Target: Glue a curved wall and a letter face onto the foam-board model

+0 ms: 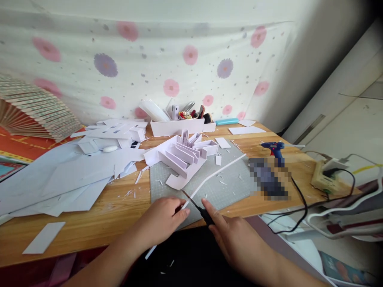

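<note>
My left hand (163, 219) is closed on a narrow white strip (151, 251), whose ends stick out above the thumb and below the palm. In my right hand (233, 235) is a craft knife (205, 215) with a black handle; the index finger lies along it. Its thin blade points up and left, just beyond the left fingertips. Whether it touches the strip I cannot tell. Both hands are at the near edge of a grey cutting mat (230, 191). On the mat stand a white foam-board model (179, 159) with upright partitions and a long, bent white strip (214, 172).
White sheets and offcuts (80, 171) pile up at left, near a folding fan (32, 107). A white box (176, 128) of tools stands behind. At right are a blue glue gun (275, 148), a pixelated dark object (267, 179) and a power strip (324, 177) with cables.
</note>
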`<state>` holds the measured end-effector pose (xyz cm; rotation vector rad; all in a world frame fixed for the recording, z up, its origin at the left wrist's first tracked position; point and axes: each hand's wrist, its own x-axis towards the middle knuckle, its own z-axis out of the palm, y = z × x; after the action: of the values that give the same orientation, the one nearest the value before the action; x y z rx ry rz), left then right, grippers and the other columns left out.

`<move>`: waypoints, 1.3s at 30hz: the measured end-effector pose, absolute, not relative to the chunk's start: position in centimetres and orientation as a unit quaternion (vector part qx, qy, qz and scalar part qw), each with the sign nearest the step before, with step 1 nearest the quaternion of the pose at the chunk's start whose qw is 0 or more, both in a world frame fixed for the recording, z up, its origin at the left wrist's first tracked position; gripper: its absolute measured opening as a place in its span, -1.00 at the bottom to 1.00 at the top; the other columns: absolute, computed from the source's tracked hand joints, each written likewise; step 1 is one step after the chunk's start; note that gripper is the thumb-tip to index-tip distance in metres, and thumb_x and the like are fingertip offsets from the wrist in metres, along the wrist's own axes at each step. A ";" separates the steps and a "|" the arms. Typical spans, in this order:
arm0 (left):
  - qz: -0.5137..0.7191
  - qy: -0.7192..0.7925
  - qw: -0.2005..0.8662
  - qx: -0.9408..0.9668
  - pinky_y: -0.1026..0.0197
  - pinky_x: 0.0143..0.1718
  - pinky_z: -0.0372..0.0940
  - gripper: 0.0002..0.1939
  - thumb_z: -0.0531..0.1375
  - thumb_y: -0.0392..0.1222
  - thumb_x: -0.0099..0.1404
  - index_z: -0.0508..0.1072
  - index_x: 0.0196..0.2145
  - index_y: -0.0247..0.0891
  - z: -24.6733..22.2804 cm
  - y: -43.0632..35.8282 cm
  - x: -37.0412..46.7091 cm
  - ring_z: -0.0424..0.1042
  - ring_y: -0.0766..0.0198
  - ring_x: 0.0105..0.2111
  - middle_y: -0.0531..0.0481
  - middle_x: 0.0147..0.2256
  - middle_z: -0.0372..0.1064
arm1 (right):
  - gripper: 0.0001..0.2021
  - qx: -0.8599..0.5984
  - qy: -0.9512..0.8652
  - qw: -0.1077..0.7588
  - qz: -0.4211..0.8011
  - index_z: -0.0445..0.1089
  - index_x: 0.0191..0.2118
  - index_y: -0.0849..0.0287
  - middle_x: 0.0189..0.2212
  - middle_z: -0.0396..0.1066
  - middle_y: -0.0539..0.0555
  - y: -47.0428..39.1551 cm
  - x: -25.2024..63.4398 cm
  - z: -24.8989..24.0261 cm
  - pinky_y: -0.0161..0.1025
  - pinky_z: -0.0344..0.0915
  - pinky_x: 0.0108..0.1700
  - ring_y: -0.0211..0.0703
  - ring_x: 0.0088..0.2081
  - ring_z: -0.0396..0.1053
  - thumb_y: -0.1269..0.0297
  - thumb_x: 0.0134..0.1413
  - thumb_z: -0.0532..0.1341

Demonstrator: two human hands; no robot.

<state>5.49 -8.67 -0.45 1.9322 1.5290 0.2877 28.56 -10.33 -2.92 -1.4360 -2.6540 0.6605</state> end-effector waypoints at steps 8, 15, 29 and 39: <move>-0.035 0.596 0.157 0.787 0.14 -0.37 0.17 -0.63 -0.02 -0.15 0.40 0.51 -0.42 -0.27 -0.8 -8.7 6.7 0.48 0.04 -0.37 -0.17 -0.39 0.51 | -0.36 -0.428 -0.882 -0.002 0.198 -0.05 0.41 -0.05 -0.22 0.58 0.13 -9.9 28.0 -2.5 -0.27 0.30 -0.23 -0.06 -0.28 0.53 0.42 0.25 0.03; -0.058 0.592 0.129 0.793 0.12 -0.39 0.21 -0.65 -0.03 -0.23 0.38 0.52 -0.39 -0.27 -0.6 -9.0 7.3 0.51 0.00 -0.36 -0.20 -0.36 0.53 | -0.26 -0.397 -0.898 -0.151 0.115 -0.15 0.44 0.06 -0.32 0.56 0.20 -9.5 27.3 1.0 -0.26 0.22 -0.46 0.03 -0.37 0.54 0.46 0.17 0.06; -0.061 0.583 0.138 0.798 0.14 -0.41 0.17 -0.63 -0.06 -0.20 0.41 0.49 -0.41 -0.25 -1.0 -8.9 7.0 0.49 0.06 -0.38 -0.14 -0.37 0.52 | -0.22 -0.373 -0.900 -0.186 0.128 -0.09 0.43 0.09 -0.30 0.56 0.27 -8.8 26.8 2.3 -0.22 0.26 -0.48 0.13 -0.36 0.54 0.48 0.11 0.13; -0.057 0.596 0.124 0.792 0.17 -0.43 0.09 -0.65 -0.02 -0.15 0.41 0.48 -0.41 -0.25 -1.2 -8.8 6.8 0.47 0.09 -0.39 -0.13 -0.38 0.52 | -0.33 -0.396 -0.893 -0.096 0.191 -0.05 0.41 0.00 -0.31 0.57 0.15 -8.8 28.0 -1.7 -0.19 0.33 -0.21 -0.04 -0.31 0.52 0.43 0.22 0.06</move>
<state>6.80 -8.76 -1.19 2.3081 1.7365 -0.1658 27.96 -8.75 -1.71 -1.3266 -2.9904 0.6402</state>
